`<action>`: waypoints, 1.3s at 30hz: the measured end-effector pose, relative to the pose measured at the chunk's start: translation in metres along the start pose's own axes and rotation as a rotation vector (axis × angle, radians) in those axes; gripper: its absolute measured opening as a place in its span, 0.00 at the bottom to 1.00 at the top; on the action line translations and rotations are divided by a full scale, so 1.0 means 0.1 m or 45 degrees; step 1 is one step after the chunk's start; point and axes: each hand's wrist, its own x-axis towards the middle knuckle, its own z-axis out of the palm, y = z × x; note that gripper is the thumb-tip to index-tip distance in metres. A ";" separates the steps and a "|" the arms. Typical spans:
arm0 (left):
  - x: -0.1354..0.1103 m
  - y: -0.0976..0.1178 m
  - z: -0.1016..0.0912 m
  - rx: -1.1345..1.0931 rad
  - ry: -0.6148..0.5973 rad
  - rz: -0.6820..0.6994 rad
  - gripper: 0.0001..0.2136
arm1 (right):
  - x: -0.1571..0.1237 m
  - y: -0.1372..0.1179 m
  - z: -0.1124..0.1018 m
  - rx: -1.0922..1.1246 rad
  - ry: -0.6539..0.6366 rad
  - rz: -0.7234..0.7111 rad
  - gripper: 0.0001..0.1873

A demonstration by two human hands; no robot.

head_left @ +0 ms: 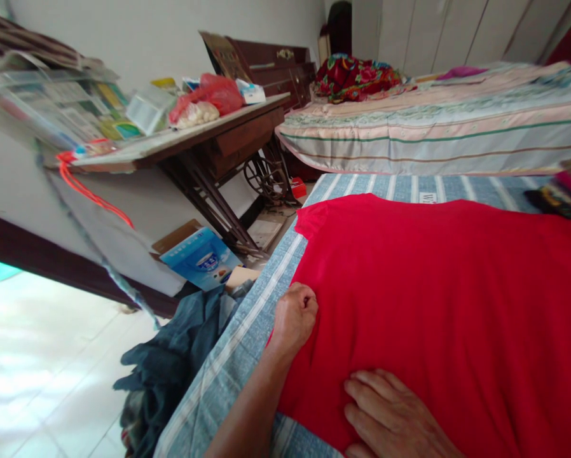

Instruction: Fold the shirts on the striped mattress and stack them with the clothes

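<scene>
A red short-sleeved shirt [423, 299] lies spread out on the blue striped bed [247, 343], one sleeve pointing toward the far left. At the shirt's left edge, my left hand [295, 315] is closed on the cloth, with its fingertips tucked out of sight. My right hand [390, 410] rests palm down on the lower part of the shirt, fingers stretched out. Soft creases run through the fabric near both hands. The right side of the shirt runs out of view.
Dark clothes [171, 362] are heaped beside the bed, near a blue carton [202, 257]. A sewing-machine table [247, 117] at the left carries bags and boxes. Folded cloths [564, 191] lie at the right. Another bed [428, 127] stands beyond.
</scene>
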 end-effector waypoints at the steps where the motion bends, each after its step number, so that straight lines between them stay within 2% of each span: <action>1: 0.00 0.01 -0.01 0.002 0.002 -0.009 0.09 | 0.00 0.00 0.00 0.000 0.006 0.000 0.19; 10: 0.01 0.03 -0.07 -0.013 -0.028 -0.085 0.09 | 0.02 -0.01 -0.01 0.014 0.004 -0.002 0.18; 18: 0.00 0.03 0.01 0.142 -0.017 -0.075 0.08 | -0.01 -0.01 0.00 0.030 -0.044 0.006 0.16; 28: 0.07 -0.06 -0.02 -0.092 0.005 -0.098 0.09 | -0.03 -0.01 -0.03 0.025 -0.071 0.013 0.14; 39: 0.07 -0.06 -0.09 -0.274 0.003 -0.172 0.09 | 0.01 -0.01 -0.05 0.027 -0.035 0.016 0.17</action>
